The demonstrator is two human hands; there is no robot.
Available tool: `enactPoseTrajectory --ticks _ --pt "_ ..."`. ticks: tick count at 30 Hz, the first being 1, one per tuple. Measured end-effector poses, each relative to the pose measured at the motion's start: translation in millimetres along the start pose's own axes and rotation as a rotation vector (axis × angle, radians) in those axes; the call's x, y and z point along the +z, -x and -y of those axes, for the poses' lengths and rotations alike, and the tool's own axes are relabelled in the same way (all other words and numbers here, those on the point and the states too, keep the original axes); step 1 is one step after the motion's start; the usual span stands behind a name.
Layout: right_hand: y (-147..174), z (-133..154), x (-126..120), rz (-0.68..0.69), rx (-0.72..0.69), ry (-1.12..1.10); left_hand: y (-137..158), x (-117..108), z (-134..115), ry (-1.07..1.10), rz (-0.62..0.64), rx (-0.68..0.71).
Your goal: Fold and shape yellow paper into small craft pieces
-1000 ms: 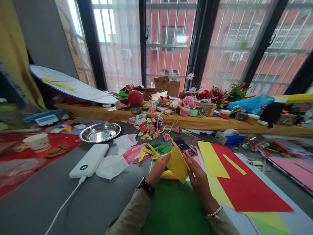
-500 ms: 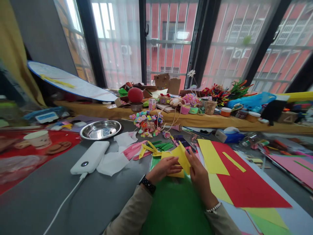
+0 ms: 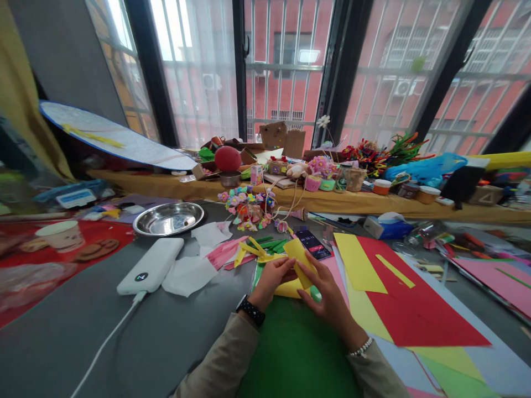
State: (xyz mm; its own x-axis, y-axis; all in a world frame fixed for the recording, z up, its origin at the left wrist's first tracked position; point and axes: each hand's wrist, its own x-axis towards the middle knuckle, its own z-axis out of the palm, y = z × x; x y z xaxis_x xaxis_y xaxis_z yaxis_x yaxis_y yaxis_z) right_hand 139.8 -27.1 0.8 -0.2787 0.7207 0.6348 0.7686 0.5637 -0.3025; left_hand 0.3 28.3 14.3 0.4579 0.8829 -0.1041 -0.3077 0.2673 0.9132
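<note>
Between my two hands is a small piece of yellow paper (image 3: 297,255), held upright and bent into a curve. My left hand (image 3: 270,281) pinches its left edge, a black watch on the wrist. On its right side the fingers of my right hand (image 3: 329,296) press against it, the thumb below. Another yellow paper piece (image 3: 287,289) lies underneath, partly hidden by my hands, over the green mat (image 3: 298,348). Just beyond are folded yellow paper strips (image 3: 253,250), green strips (image 3: 274,245) and pink strips (image 3: 224,253).
A phone (image 3: 313,245) lies behind my right hand. To the right are red paper (image 3: 423,315) and a yellow sheet (image 3: 359,265). Leftward sit a white power bank (image 3: 151,268) with its cable, white paper scraps (image 3: 188,276) and a metal plate (image 3: 143,224). Flower crafts (image 3: 246,207) stand ahead.
The yellow paper has turned from an open, folded-looking sheet to a narrower curved piece. My left fingers went from stretched out to pinching its edge. The phone screen shows more.
</note>
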Motion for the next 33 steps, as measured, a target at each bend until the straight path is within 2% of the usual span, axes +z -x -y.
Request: enactPoseTrajectory --ticks 5,7,9,12,15,18,24,33 --pt "-0.4 0.1 -1.5 0.012 0.01 -0.097 -1.4 -1.4 -0.7 -0.026 -0.022 0.076" --pt "-0.4 -1.9 -1.4 0.004 0.057 -0.175 -2.2 -1.7 -0.6 -0.073 -0.048 0.096" --pt "-0.7 -4.2 -1.6 -0.048 0.183 -0.306 -2.1 -0.9 -0.2 -0.13 -0.051 0.093" --pt "-1.4 -7.6 -3.3 -0.139 0.439 -0.559 0.3 1.8 1.0 -0.231 0.044 0.046" --pt "-2.1 -10.4 -6.5 -0.113 0.61 -0.765 3.3 4.3 2.7 -0.328 0.126 0.011" --pt "-2.2 -11.2 -9.6 -0.09 0.705 -0.918 4.6 5.4 3.8 -0.379 0.146 0.004" --pt "-1.8 -9.6 -11.3 -0.12 0.763 -1.018 2.3 4.7 7.1 -0.387 0.111 0.009" --pt "-1.6 -8.7 -11.0 -0.14 0.781 -0.968 3.9 6.4 6.0 -0.377 0.117 -0.006"
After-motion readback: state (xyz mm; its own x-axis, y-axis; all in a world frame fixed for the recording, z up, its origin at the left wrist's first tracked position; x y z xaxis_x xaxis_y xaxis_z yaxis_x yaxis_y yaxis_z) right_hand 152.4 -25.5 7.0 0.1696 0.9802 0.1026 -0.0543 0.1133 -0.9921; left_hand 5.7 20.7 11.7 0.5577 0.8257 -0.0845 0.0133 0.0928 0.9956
